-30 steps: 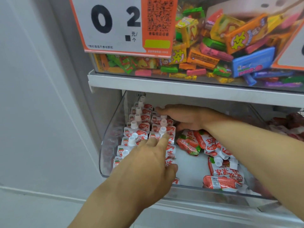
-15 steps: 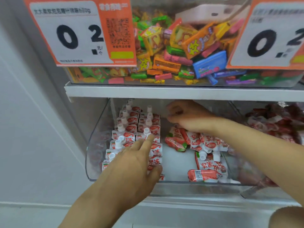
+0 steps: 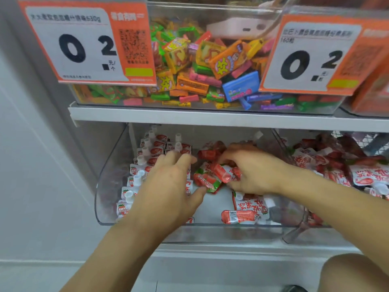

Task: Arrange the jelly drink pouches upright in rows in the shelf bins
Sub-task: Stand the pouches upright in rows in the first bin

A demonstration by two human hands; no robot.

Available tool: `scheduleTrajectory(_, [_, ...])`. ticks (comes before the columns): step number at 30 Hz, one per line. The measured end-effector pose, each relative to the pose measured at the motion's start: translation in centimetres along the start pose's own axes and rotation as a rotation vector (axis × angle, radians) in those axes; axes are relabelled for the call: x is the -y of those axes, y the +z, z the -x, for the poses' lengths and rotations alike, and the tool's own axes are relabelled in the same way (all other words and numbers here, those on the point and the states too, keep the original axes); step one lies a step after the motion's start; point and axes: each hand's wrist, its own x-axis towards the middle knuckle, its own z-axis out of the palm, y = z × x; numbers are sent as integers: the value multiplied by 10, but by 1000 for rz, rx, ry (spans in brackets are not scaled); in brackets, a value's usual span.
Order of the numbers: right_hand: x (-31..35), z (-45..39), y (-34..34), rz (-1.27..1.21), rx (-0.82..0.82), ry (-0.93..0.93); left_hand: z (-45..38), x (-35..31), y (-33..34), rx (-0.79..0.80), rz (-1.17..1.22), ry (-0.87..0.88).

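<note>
Nearest the camera, two bare forearms reach up into a clear bin point(image 3: 109, 216) on the lower shelf. The left hand point(image 3: 166, 186) lies flat, fingers straight and spread, resting on the upright pouches point(image 3: 145, 157), which stand in two rows along the bin's left side with white spouts up (about seven spouts show in the left row, two in the second, the others hidden under the hand). Just beside it, the right hand point(image 3: 250, 171) has its fingers curled round a loose cluster of pouches point(image 3: 212, 175), at least three, tilted and overlapping; its thumb presses into them. The two hands are close but apart. In front of the right hand, two flat pouches point(image 3: 246, 211) lie on the bin floor near the front wall. To the right, a second bin point(image 3: 341, 165) holds a jumbled heap of the same red-and-white pouches. Above the white shelf edge point(image 3: 210, 119), a candy bin point(image 3: 210, 70) carries two orange price tags, left tag point(image 3: 84, 43) and right tag point(image 3: 311, 60), each reading 0 2.
</note>
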Motion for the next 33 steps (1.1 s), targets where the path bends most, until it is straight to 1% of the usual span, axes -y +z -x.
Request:
scheduleTrajectory(2, [0,9,-7,-76,-83,4,-3,-3,5,14,50,49])
scheduleTrajectory(5, [10,26,-14,-268,-241,-7,-10,-5,11,95,124,103])
scheduleTrajectory(7, [22,36,-12,-518,-316,-12,-17,-8,11,131,163,126])
scheduleTrajectory(9, [36,46,-7,-779,-364,-22,-22,-11,7,114,229,127])
scheduleTrajectory(11, [44,55,-4,-955,-369,8,-25,-14,4,74,325,80])
scheduleTrajectory(12, [46,56,-4,-992,-351,37,-25,-15,3,60,369,43])
scheduleTrajectory(15, [41,54,-6,-926,-335,118,-24,-19,7,5,473,-59])
scheduleTrajectory(16, [37,50,-5,-985,-321,127,-23,-19,7,-30,504,-80])
scheduleTrajectory(17, [34,47,-5,-1108,-293,132,-23,-18,6,-54,539,-99])
scheduleTrajectory(19, [31,42,-3,-1302,-257,160,-20,-17,-1,-24,565,-105])
scheduleTrajectory(20, [30,39,-2,-1301,-269,176,-18,-15,-6,12,519,-60])
scheduleTrajectory(21, [30,35,-3,-1236,-309,211,-17,-12,-9,20,414,8])
scheduleTrajectory(22, [30,29,-4,-1090,-374,274,-15,-7,-11,5,282,69])
scheduleTrajectory(23, [28,20,-4,-916,-451,352,-15,0,-13,-5,156,87])
scheduleTrajectory(24, [28,8,-5,-748,-529,407,-13,6,-14,18,62,66])
scheduleTrajectory(25, [28,-6,-7,-640,-590,426,-10,11,-13,73,-2,23])
scheduleTrajectory(26, [27,-24,-7,-585,-617,423,-8,13,-11,147,-46,-23])
scheduleTrajectory(27, [25,-45,-3,-540,-594,425,-6,14,-8,218,-80,-59])
scheduleTrajectory(28, [24,-65,2,-490,-557,414,-4,15,-6,255,-96,-72])
scheduleTrajectory(31, [21,-114,27,-454,-487,290,-3,17,-6,252,-77,-69])
scheduleTrajectory(33, [20,-130,42,-402,-447,251,-3,22,-7,272,-74,-66])
